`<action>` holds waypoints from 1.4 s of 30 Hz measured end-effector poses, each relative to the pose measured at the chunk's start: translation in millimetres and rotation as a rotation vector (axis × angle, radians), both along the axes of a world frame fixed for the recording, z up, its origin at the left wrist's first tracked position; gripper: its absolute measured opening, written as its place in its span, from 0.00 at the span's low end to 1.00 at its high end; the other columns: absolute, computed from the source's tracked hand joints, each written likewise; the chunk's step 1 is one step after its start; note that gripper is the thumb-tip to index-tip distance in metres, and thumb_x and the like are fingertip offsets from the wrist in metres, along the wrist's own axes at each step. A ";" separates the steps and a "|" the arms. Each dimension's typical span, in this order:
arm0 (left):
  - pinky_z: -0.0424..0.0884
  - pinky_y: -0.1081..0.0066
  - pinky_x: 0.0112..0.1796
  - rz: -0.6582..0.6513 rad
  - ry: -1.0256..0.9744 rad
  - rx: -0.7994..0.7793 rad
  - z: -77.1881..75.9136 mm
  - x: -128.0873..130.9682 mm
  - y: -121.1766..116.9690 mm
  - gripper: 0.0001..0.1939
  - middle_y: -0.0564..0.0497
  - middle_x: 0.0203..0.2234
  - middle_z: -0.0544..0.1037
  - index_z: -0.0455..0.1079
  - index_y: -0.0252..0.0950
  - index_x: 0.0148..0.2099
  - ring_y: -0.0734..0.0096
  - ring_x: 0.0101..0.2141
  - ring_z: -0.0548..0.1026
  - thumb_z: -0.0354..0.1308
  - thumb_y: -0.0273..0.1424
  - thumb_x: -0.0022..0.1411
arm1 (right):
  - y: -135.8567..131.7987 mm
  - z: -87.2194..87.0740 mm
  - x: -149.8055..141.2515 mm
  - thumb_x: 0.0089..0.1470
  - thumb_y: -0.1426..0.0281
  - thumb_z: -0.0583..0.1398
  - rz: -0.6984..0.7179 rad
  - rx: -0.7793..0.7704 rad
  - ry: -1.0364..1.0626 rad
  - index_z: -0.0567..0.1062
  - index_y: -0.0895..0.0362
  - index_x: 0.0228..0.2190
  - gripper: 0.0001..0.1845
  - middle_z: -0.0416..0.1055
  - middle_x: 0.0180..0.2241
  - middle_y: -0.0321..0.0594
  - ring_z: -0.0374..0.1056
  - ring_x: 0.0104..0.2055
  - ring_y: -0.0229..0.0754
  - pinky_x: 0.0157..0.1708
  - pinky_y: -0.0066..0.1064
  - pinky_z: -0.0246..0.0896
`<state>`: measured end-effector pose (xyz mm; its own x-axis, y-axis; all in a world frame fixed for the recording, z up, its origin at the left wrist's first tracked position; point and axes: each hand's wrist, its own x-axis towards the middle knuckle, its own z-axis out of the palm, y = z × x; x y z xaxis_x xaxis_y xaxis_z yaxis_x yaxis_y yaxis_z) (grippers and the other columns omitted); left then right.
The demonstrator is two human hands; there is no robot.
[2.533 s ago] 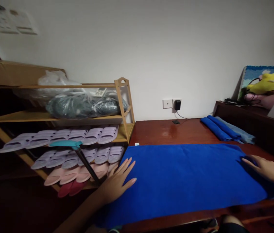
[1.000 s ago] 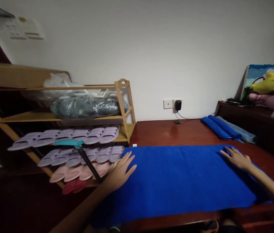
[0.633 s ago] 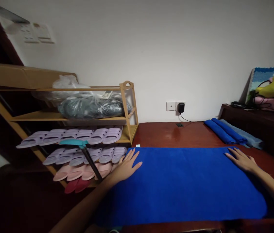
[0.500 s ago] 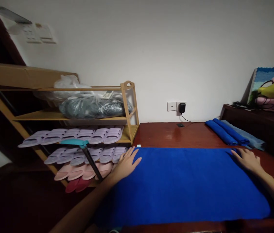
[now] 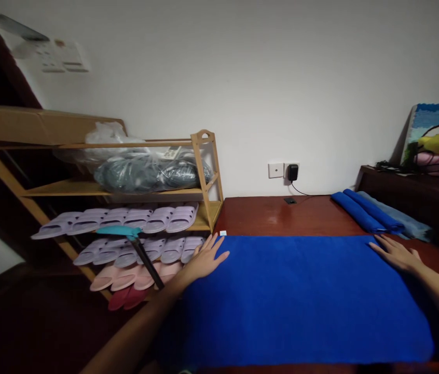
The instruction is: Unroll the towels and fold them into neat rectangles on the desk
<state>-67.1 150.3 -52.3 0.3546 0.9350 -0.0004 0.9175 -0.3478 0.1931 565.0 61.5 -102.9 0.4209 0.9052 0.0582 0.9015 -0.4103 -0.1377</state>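
Observation:
A blue towel (image 5: 301, 301) lies spread flat over the reddish-brown wooden tabletop (image 5: 277, 215). On its far left corner rests my left hand (image 5: 205, 258), fingers spread, beside a small white tag (image 5: 223, 233). My right hand (image 5: 396, 253) lies at the far right corner, palm down with its fingers stretched out. Neither hand grips anything. Beyond the right hand are two rolled blue towels (image 5: 367, 210) and a greyish-blue rolled cloth (image 5: 402, 218), side by side.
Left of the table stands a wooden rack (image 5: 206, 179) with lilac slippers (image 5: 157, 221), pink slippers (image 5: 124, 278) and a plastic-wrapped bundle (image 5: 149, 171). A teal-topped handle (image 5: 118, 231) rises before it. A black adapter (image 5: 292, 172) is plugged into the wall; a dark ledge (image 5: 417, 192) borders the right.
My right hand's fingers have straightened out at the towel's right corner. The left hand stays almost in place, and the towel lies much as before. The view has shifted slightly.

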 end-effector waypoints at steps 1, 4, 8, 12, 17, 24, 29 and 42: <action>0.45 0.45 0.57 0.001 -0.002 -0.003 -0.1 0.8 2.2 0.35 0.45 0.66 0.42 0.46 0.40 0.68 0.54 0.65 0.40 0.38 0.52 0.65 | 2.6 0.7 0.3 0.54 0.42 0.39 0.003 -0.024 0.013 0.53 0.54 0.63 0.44 0.45 0.64 0.46 0.40 0.66 0.54 0.60 0.56 0.36; 0.44 0.44 0.57 0.002 -0.010 -0.005 -2.1 2.5 10.9 0.35 0.45 0.66 0.42 0.46 0.40 0.68 0.54 0.65 0.40 0.38 0.52 0.65 | 9.7 1.8 1.3 0.54 0.42 0.36 0.003 -0.074 0.032 0.49 0.55 0.64 0.45 0.40 0.66 0.45 0.36 0.67 0.53 0.60 0.57 0.32; 0.45 0.42 0.56 0.002 -0.021 -0.004 -4.9 4.1 20.6 0.35 0.44 0.66 0.42 0.45 0.40 0.68 0.52 0.65 0.40 0.37 0.53 0.65 | 13.8 3.3 0.9 0.54 0.43 0.36 0.012 -0.068 0.024 0.50 0.54 0.64 0.43 0.41 0.66 0.45 0.37 0.67 0.52 0.60 0.54 0.34; 0.45 0.45 0.57 0.025 -0.021 0.053 1.1 5.4 16.0 0.34 0.43 0.66 0.43 0.47 0.41 0.68 0.54 0.65 0.42 0.37 0.52 0.66 | 8.6 9.1 -3.4 0.55 0.45 0.37 0.018 0.018 -0.030 0.54 0.55 0.62 0.42 0.44 0.65 0.47 0.38 0.67 0.50 0.60 0.51 0.36; 0.46 0.47 0.58 0.038 -0.036 0.172 3.8 0.9 -3.5 0.31 0.44 0.66 0.46 0.48 0.39 0.67 0.57 0.64 0.44 0.36 0.47 0.68 | -11.1 8.1 -7.6 0.56 0.47 0.34 0.036 0.068 0.016 0.52 0.50 0.63 0.39 0.41 0.66 0.41 0.34 0.67 0.45 0.62 0.48 0.33; 0.51 0.46 0.57 0.026 -0.061 0.065 -21.0 -3.7 -7.5 0.35 0.42 0.66 0.46 0.47 0.36 0.67 0.54 0.64 0.43 0.37 0.50 0.66 | -28.8 -4.7 -10.2 0.55 0.45 0.36 0.097 -0.034 0.098 0.50 0.50 0.63 0.40 0.39 0.66 0.40 0.32 0.67 0.43 0.63 0.45 0.32; 0.46 0.49 0.59 0.041 -0.068 0.170 -7.0 -8.3 -29.9 0.30 0.43 0.65 0.47 0.50 0.35 0.67 0.58 0.64 0.45 0.38 0.44 0.68 | -48.5 2.5 -9.0 0.56 0.48 0.34 0.064 0.056 0.101 0.52 0.50 0.62 0.39 0.41 0.66 0.41 0.36 0.67 0.44 0.63 0.41 0.35; 0.50 0.54 0.59 -0.191 -0.116 0.149 -21.8 -34.8 -101.3 0.31 0.45 0.65 0.48 0.47 0.41 0.67 0.57 0.64 0.46 0.44 0.47 0.67 | -132.2 -33.6 21.4 0.52 0.47 0.40 0.188 -0.057 0.034 0.38 0.36 0.63 0.38 0.38 0.66 0.28 0.28 0.67 0.35 0.62 0.40 0.36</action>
